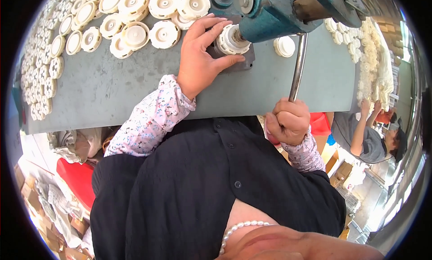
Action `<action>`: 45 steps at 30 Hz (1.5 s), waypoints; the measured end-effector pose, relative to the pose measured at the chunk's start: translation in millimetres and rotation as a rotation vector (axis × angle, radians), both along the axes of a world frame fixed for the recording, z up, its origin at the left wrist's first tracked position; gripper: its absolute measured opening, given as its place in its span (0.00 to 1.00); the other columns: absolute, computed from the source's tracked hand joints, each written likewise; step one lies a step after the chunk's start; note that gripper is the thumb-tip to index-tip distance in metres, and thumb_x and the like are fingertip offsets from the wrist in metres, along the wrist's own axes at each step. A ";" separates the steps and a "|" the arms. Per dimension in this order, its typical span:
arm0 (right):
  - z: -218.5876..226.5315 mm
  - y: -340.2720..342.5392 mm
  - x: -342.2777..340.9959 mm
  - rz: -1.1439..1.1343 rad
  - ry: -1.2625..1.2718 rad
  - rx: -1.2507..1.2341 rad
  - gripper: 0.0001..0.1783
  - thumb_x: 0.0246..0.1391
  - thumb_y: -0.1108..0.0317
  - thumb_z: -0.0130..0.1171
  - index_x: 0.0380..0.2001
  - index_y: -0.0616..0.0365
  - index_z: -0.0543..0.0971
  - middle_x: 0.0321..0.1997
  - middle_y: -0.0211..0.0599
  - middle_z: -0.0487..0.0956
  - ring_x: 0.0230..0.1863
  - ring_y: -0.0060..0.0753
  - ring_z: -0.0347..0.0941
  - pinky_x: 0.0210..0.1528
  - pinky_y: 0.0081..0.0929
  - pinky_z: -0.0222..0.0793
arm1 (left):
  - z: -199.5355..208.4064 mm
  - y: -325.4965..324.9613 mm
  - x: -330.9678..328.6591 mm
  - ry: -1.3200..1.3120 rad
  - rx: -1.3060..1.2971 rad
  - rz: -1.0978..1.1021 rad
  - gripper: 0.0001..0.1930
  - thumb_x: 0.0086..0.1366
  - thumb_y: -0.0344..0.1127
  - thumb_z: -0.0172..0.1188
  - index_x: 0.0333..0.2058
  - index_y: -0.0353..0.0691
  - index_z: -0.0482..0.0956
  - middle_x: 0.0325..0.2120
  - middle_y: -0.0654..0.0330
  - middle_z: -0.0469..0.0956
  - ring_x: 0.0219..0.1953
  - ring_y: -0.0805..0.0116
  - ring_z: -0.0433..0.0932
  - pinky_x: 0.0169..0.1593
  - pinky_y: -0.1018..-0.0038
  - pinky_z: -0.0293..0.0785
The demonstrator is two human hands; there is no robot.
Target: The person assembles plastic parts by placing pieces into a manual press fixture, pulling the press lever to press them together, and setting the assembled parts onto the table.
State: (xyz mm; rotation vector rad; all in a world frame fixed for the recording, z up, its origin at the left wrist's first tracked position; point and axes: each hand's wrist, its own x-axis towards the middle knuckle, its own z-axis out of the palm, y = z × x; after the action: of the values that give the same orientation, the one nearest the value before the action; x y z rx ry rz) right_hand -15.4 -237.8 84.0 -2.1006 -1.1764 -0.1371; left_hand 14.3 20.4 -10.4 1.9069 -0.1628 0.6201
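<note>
Under the teal press [274,12] on the grey table [135,89], the left hand [200,57] pinches a white plastic disc [231,39] with its fingers, while the right hand [290,120] clenches the press's metal lever [298,66].

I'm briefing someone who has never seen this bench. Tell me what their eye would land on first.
First, the teal hand press at the top, with the left hand steadying a white round plastic part under it. Next, the right hand gripping the press's metal lever at the near table edge. Then the heap of white round caps spread over the grey table at upper left.
</note>
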 end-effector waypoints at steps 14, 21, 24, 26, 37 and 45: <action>-61.2 9.6 23.9 -0.050 -0.241 -0.100 0.22 0.45 0.72 0.74 0.15 0.52 0.67 0.18 0.30 0.64 0.18 0.38 0.65 0.21 0.36 0.59 | 11.6 10.7 3.1 0.083 -0.019 -0.098 0.47 0.42 0.40 0.85 0.63 0.37 0.77 0.62 0.52 0.74 0.67 0.47 0.70 0.70 0.57 0.66; 17.3 4.8 2.4 0.215 0.271 -0.004 0.21 0.43 0.67 0.76 0.13 0.52 0.70 0.20 0.33 0.70 0.20 0.38 0.69 0.21 0.37 0.59 | 16.7 13.1 11.2 0.021 0.160 -0.023 0.41 0.41 0.39 0.84 0.57 0.35 0.80 0.56 0.48 0.78 0.60 0.46 0.77 0.64 0.58 0.73; 99.5 7.3 8.7 0.320 0.483 0.471 0.09 0.51 0.67 0.67 0.29 0.60 0.78 0.33 0.38 0.78 0.23 0.37 0.75 0.20 0.33 0.65 | 40.0 29.1 22.7 0.054 0.120 -0.183 0.36 0.42 0.38 0.84 0.52 0.32 0.82 0.54 0.48 0.80 0.56 0.48 0.80 0.60 0.62 0.76; 120.9 24.9 13.7 0.255 0.711 1.145 0.22 0.70 0.62 0.54 0.53 0.74 0.79 0.54 0.47 0.82 0.27 0.39 0.80 0.20 0.30 0.70 | 44.9 49.3 26.1 0.060 0.123 -0.348 0.35 0.41 0.35 0.82 0.53 0.40 0.83 0.51 0.54 0.82 0.54 0.51 0.80 0.59 0.62 0.77; -75.0 -39.0 108.9 -0.691 0.235 -0.152 0.25 0.65 0.59 0.66 0.59 0.61 0.77 0.52 0.38 0.82 0.46 0.28 0.78 0.49 0.26 0.73 | 48.6 46.9 8.6 -0.012 0.105 0.119 0.36 0.58 0.42 0.78 0.62 0.35 0.76 0.57 0.50 0.75 0.45 0.54 0.79 0.51 0.63 0.76; -25.8 4.0 68.2 -0.451 0.528 0.211 0.24 0.55 0.81 0.70 0.55 0.56 0.79 0.52 0.38 0.83 0.44 0.28 0.80 0.51 0.24 0.76 | 25.5 14.4 -17.8 0.072 -0.174 -0.010 0.31 0.61 0.33 0.74 0.62 0.33 0.76 0.53 0.55 0.75 0.25 0.77 0.68 0.31 0.78 0.71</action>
State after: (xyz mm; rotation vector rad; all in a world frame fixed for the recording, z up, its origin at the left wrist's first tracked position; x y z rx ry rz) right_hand 52.8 -233.8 58.2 -2.0063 -0.3563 0.0829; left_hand -3.6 34.8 15.1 1.7560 -0.0699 0.5399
